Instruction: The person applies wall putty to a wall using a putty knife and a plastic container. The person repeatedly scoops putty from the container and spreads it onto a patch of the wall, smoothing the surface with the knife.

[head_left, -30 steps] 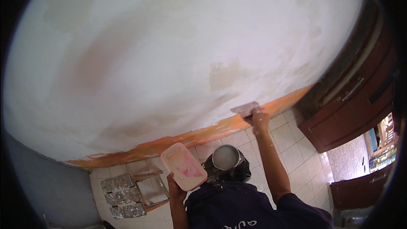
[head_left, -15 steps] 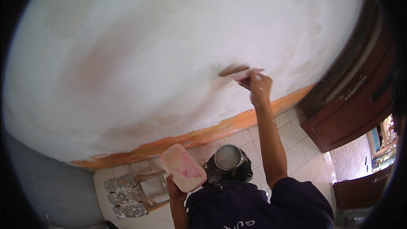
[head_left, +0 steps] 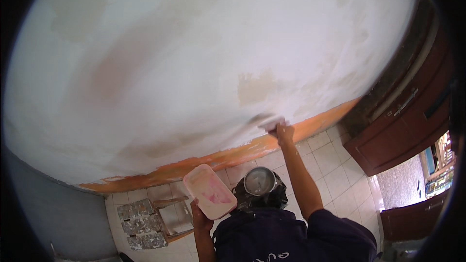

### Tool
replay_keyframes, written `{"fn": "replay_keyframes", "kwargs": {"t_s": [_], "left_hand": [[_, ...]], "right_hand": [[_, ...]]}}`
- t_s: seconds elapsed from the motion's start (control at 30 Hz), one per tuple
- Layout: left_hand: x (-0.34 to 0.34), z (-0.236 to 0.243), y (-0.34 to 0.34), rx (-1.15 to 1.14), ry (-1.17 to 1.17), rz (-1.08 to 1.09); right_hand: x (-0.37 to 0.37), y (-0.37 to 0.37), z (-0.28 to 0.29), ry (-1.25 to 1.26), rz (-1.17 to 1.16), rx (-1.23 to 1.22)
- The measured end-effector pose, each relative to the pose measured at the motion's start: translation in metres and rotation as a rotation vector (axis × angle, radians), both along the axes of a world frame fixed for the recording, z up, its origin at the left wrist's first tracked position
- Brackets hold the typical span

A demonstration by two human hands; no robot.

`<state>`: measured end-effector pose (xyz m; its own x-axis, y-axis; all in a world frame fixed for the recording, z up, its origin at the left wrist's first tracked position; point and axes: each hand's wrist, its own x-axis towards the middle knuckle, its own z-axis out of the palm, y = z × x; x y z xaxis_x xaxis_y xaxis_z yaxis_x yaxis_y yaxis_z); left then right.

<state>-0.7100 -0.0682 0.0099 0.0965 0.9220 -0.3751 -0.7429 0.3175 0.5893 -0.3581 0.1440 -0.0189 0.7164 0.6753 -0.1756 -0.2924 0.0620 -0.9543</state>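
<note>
My right hand (head_left: 285, 133) is closed around a wide, flat scraper (head_left: 271, 125), slightly blurred, against the lower part of the white wall (head_left: 194, 58). The scraper lies just above the orange band (head_left: 233, 154) along the wall's foot. A damp-looking beige patch (head_left: 256, 87) shows on the wall above it. Low in front of me, my left hand (head_left: 200, 217) grips the edge of a shallow, pale pink plastic tray (head_left: 204, 177), which has brighter pink smears inside. Right of the tray stands a round bucket (head_left: 259, 181) with greyish contents and black plastic around it.
A paint-spattered wooden step stool (head_left: 143, 224) stands on the tiled floor (head_left: 330, 165) at lower left. Grey wall (head_left: 63, 213) closes off the left side. To the right is a brown door (head_left: 403, 136), beside an opening with bright light.
My right hand has moved down the wall with the scraper, toward the orange band. The beige patch it partly covered now shows fully. My left hand and the tray have stayed nearly still.
</note>
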Motion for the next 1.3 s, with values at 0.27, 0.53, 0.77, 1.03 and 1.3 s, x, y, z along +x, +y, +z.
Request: {"fn": "replay_keyframes", "kwargs": {"t_s": [0.27,0.53,0.77,1.03,1.3], "left_hand": [[0.003,0.007,-0.013,-0.04,-0.018,0.002],[0.041,0.005,-0.008,-0.045,-0.009,-0.064],[0.075,0.02,-0.011,-0.07,-0.033,-0.065],[0.071,0.024,-0.037,-0.033,0.024,-0.024],[0.066,0.023,-0.055,-0.062,0.015,0.075]], "right_hand": [[0.03,-0.009,0.126,-0.265,0.197,0.283],[0.01,-0.162,0.098,0.169,0.364,0.144],[0.029,-0.156,0.061,0.365,0.459,0.15],[0.073,-0.01,-0.012,0.143,0.516,0.396],[0.032,-0.026,0.174,0.106,0.276,0.395]]}}
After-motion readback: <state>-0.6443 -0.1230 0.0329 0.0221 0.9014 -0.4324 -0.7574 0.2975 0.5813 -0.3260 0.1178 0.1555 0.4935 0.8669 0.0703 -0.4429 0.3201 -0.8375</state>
